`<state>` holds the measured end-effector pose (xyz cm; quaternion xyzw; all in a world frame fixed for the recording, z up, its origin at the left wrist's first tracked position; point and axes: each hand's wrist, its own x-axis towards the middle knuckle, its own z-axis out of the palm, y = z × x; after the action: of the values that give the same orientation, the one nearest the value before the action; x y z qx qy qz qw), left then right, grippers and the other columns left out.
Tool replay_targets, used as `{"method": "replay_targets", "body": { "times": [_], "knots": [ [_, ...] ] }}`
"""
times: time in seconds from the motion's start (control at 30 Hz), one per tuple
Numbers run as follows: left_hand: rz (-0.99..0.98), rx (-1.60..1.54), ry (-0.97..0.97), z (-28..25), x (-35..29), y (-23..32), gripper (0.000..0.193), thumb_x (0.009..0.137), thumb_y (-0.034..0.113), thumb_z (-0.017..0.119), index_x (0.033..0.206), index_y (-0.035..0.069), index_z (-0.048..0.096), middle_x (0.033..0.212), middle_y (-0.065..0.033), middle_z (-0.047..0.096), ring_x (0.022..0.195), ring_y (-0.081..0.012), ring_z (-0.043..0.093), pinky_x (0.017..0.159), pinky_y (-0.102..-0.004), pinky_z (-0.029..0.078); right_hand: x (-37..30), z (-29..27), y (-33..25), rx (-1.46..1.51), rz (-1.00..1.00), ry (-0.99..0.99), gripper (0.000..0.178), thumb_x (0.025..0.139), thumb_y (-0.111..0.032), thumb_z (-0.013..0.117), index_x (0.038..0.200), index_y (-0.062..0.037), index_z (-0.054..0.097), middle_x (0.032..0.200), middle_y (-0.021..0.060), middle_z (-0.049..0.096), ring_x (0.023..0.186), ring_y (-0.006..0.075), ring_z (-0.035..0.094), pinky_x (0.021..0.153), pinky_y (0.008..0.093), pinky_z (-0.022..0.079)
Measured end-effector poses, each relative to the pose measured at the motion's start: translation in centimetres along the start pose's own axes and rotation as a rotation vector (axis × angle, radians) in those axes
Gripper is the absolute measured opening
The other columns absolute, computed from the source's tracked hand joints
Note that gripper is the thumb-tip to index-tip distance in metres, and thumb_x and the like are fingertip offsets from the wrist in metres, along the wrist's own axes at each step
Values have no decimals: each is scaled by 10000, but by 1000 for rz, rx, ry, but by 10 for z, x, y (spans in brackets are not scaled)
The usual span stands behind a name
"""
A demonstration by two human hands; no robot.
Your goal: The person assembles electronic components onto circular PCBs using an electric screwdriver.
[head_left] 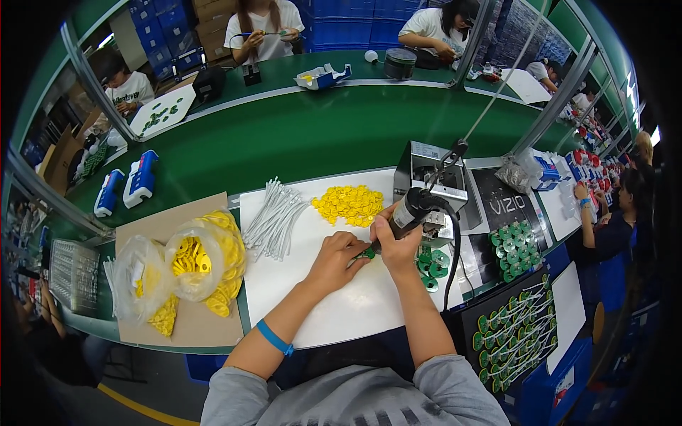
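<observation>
My right hand is wrapped around a black electric screwdriver, which hangs from a cord and points down at the white work sheet. Close beside its tip, my left hand pinches a small green circuit board, partly hidden by the fingers. Just beyond both hands lies a heap of yellow plastic discs. A bundle of white cables is spread to its left. Right of my right hand are several round green boards, in front of a metal box-shaped machine.
Bags of yellow parts stand on cardboard at left. Green boards with white wires fill a black tray at lower right; more round boards lie above it. Blue-and-white bins sit far left. Co-workers sit across the green bench.
</observation>
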<state>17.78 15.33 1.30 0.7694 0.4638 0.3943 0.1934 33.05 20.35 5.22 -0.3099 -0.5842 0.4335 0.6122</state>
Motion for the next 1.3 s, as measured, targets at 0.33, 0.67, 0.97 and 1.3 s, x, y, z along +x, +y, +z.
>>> {"method": "replay_targets", "body": {
  "times": [0.33, 0.67, 0.97, 1.3],
  "knots": [
    [21, -28, 4, 1, 6, 9, 284, 821, 177, 789, 1081, 68, 758, 957, -57, 609, 988, -247, 568, 866, -372, 417, 9, -15, -30, 94, -61, 172, 361, 966, -154, 623, 1225, 14, 436, 743, 64, 546, 560, 158, 571, 538, 288, 476],
    [0, -29, -37, 4, 14, 19, 280, 838, 163, 778, 1092, 46, 748, 975, -68, 622, 1006, -255, 569, 886, -362, 415, 49, -72, -100, -55, -277, 338, 115, 920, -49, 673, 884, 10, 581, 644, 55, 605, 550, 122, 576, 543, 264, 465],
    [22, -34, -17, 1, 13, 11, 307, 852, 177, 764, 1137, 69, 742, 996, -71, 618, 1012, -253, 567, 891, -365, 408, 64, -64, -87, -257, -119, 317, 146, 963, -92, 667, 952, -10, 546, 658, 30, 569, 527, 117, 562, 511, 255, 435],
    [-62, -84, -20, -18, -2, -11, 698, 836, 182, 789, 1453, 59, 487, 1095, -114, 671, 1065, -292, 589, 938, -401, 421, 25, 18, -73, -20, -5, 222, 482, 956, -142, 621, 1360, 60, 453, 677, 33, 539, 518, 127, 544, 525, 277, 464]
  ]
}}
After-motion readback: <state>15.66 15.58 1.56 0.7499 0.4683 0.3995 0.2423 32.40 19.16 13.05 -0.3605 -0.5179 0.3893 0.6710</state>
